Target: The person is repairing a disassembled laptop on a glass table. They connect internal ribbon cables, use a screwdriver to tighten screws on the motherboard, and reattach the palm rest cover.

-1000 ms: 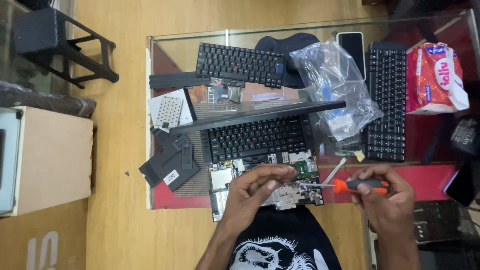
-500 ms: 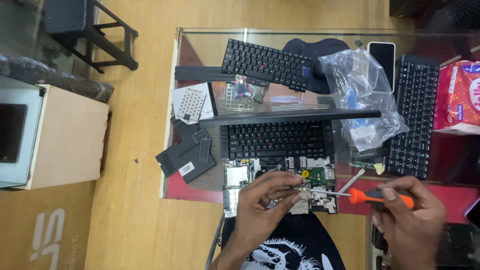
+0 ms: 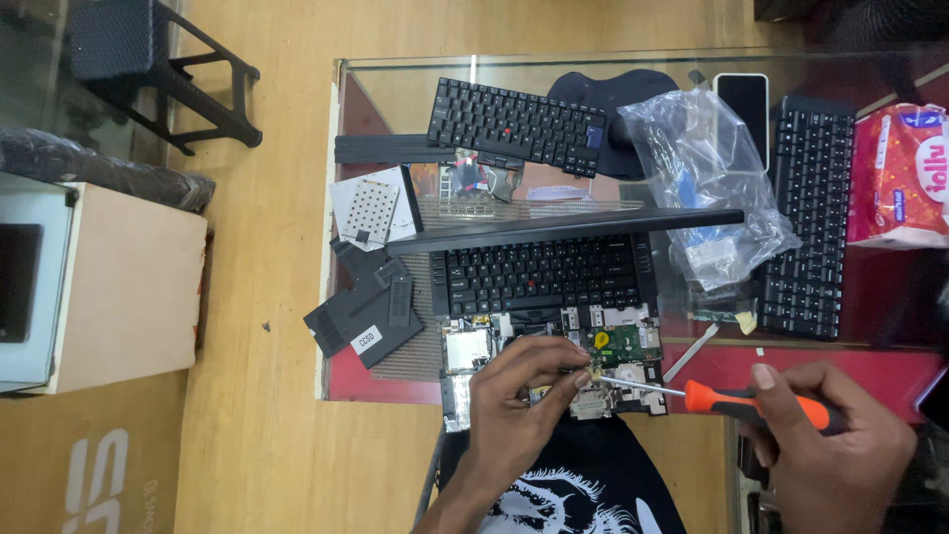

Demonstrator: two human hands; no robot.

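My right hand (image 3: 830,445) is clenched round the orange-and-black handle of a screwdriver (image 3: 732,398), shaft lying flat and pointing left, tip at the near edge of the opened laptop (image 3: 554,297). My left hand (image 3: 519,396) sits w/ fingers curled over the exposed board, fingertips pinching right at the screwdriver tip; can't tell if there's a screw between them, too small. Laptop is on the glass table (image 3: 395,109), just in front of me, palmrest off, its keyboard still in place, lid open. Left of it: dark plastic cover panels (image 3: 361,316) and a perforated metal plate (image 3: 371,208). Further back, a loose keyboard (image 3: 514,124). To the right, a crumpled clear plastic bag (image 3: 707,178), another black keyboard (image 3: 809,222), a phone (image 3: 741,99), and a red-and-white packet (image 3: 900,178).
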